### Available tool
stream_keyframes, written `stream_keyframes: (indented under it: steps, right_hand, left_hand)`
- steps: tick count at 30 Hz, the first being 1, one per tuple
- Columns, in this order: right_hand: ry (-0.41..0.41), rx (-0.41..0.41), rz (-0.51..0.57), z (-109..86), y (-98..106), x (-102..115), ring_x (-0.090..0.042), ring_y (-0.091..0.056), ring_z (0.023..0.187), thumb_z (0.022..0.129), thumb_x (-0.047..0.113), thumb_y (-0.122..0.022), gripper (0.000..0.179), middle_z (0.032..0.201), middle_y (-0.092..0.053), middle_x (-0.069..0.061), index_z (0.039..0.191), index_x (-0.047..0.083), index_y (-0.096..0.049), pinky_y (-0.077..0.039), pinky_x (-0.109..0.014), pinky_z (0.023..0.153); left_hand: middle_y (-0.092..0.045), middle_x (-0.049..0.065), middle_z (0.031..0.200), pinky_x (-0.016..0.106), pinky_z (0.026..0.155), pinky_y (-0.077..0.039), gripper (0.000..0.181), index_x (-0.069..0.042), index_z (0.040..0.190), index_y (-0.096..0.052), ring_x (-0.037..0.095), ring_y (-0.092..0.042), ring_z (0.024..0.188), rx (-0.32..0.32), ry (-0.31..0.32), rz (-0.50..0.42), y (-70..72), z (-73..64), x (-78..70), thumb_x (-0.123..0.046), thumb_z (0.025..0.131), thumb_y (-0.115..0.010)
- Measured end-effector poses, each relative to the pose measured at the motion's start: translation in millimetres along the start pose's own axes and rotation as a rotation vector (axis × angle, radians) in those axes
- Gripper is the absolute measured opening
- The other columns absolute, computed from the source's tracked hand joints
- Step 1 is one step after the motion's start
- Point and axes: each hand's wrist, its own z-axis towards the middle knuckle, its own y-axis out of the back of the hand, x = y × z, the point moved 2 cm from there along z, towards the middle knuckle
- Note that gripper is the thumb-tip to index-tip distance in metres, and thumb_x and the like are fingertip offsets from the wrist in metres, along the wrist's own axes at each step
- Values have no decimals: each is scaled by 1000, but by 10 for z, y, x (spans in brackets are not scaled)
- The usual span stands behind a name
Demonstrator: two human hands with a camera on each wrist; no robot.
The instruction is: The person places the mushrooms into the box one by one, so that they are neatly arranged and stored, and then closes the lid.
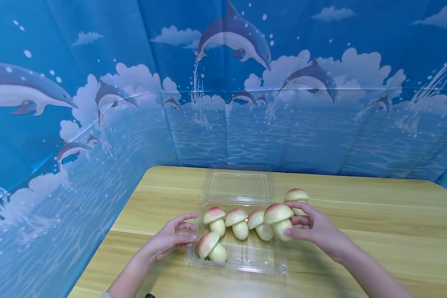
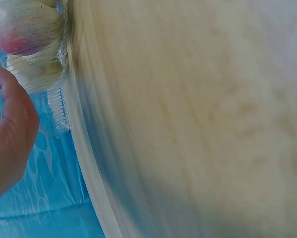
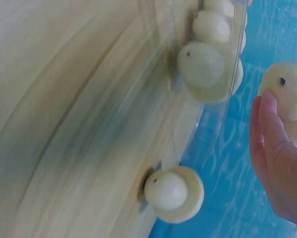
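My right hand [image 1: 316,229] pinches a mushroom-shaped piece [image 1: 277,213], cream with a reddish cap, over the right edge of a clear plastic clamshell box [image 1: 249,263]. In the right wrist view that held mushroom [image 3: 282,99] is raised clear of the table. Several similar mushrooms [image 1: 239,229] lie inside the box, one of them [image 1: 212,247] in its front left corner. With fingers spread, my left hand [image 1: 169,236] is at the box's left wall. Close to it in the left wrist view is a mushroom [image 2: 27,27] behind the clear plastic.
The box's lid [image 1: 240,186] lies folded back behind it. Another mushroom [image 1: 297,196] sits on the wooden table [image 1: 376,231], right of the box and partly behind my right hand. A blue curtain [image 1: 301,136] printed with dolphins hangs behind the table and along its left side.
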Motion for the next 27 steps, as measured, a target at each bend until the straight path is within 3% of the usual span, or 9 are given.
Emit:
stream_keyframes:
  steps: [12, 19, 27]
  right_hand:
    - [-25, 61, 46, 92, -399, -41, -18, -56, 89, 82, 12, -70, 71, 96, -56, -10, 139, 1, -30, -51, -31, 78]
    - [8, 105, 58, 175, -563, -81, -22, -60, 89, 82, 10, -71, 70, 96, -61, -12, 138, -1, -31, -51, -30, 76]
    - [3, 138, -10, 258, -688, -109, -23, -59, 89, 81, 13, -73, 70, 96, -62, -11, 138, 0, -34, -51, -29, 74]
  left_hand:
    - [-48, 12, 107, 23, 69, -51, 67, 1, 142, -27, 12, -55, 77, -4, 9, 21, -15, -48, 26, 1, 85, -62]
    - [-48, 13, 107, 24, 71, -51, 68, 1, 142, -27, 13, -55, 79, -3, 9, 24, -8, -35, 13, 0, 85, -62]
    - [-48, 14, 109, 25, 72, -51, 69, 1, 142, -27, 13, -55, 80, -11, -1, 28, -13, -15, -12, 0, 84, -62]
